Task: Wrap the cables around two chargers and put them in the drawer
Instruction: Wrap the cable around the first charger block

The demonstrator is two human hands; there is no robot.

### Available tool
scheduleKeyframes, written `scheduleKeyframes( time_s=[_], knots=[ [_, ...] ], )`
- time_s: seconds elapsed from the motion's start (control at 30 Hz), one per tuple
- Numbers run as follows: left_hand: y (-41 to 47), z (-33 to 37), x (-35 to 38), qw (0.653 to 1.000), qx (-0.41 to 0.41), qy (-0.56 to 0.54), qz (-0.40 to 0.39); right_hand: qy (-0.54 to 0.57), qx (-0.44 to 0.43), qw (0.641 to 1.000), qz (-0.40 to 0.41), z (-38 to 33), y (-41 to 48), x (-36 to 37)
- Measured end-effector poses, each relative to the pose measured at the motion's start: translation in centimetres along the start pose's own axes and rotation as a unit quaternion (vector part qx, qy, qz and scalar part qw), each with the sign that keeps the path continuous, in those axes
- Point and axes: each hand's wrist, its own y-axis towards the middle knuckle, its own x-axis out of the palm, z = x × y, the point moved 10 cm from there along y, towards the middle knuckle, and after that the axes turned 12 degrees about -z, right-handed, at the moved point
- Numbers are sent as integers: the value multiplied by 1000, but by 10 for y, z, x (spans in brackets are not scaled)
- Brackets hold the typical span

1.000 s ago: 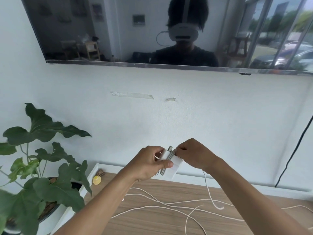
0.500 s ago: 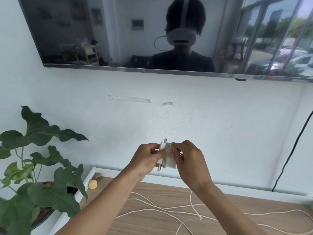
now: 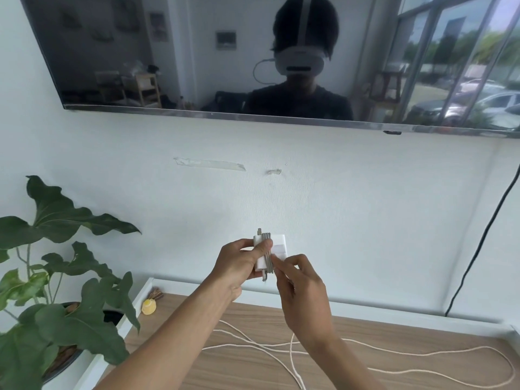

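Holding the charger (image 3: pixel 279 243) up in front of the wall, well above the table (image 3: pixel 422 330), is the left hand (image 3: pixel 239 266). Its fingers are curled round the charger's left side and the thumb is pressed flat across the cable (image 3: pixel 269 264) wound round the middle. The turns sit tight together, too close to count. A short grey stub pokes out at the top and another at the bottom, and I can't tell what either one is.

The right hand (image 3: pixel 305 296) is in close from below, fingers curled, index tip against the charger's lower right edge just beside the turns. Is it pinching cable? Can't tell, as the knuckles cover that spot.

Down on the table, loose cable (image 3: pixel 394 353) lies in long pale loops. 1 strand climbs toward the right wrist and vanishes behind it, and others run off the bottom edge.

On the left, a plant (image 3: pixel 70 277) is cut off by the frame, with a small yellow thing (image 3: pixel 148 306) beside it, too small to make out. Above, the TV (image 3: pixel 168 52) runs off the top and right. A black cord (image 3: pixel 478 249) drops down the wall at far right.
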Motion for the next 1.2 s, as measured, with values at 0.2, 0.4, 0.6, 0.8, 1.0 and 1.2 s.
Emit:
scheduleKeyframes(
  time_s=[0.2, 0.4, 0.6, 0.8, 1.0, 1.2],
  knots=[
    [0, 5, 3, 997, 25, 77, -11, 36, -17, 999, 16, 3, -5, -2],
    [-3, 11, 2, 997, 61, 38, -4, 181, 71, 980, 45, 24, -20, 2],
    [-4, 11, 12, 993, 59, 46, -87, 346, 153, 925, 2, 53, -18, 23],
    [-13, 27, 17, 979, 75, 94, -165, 283, 111, 944, -130, 54, 6, 30],
    [-29, 38, 26, 926, 104, 265, -247, 212, 89, 918, -322, 45, 26, 41],
    [-33, 24, 25, 890, 83, 348, -284, 163, 100, 849, -493, 40, 29, 49]
  ],
)
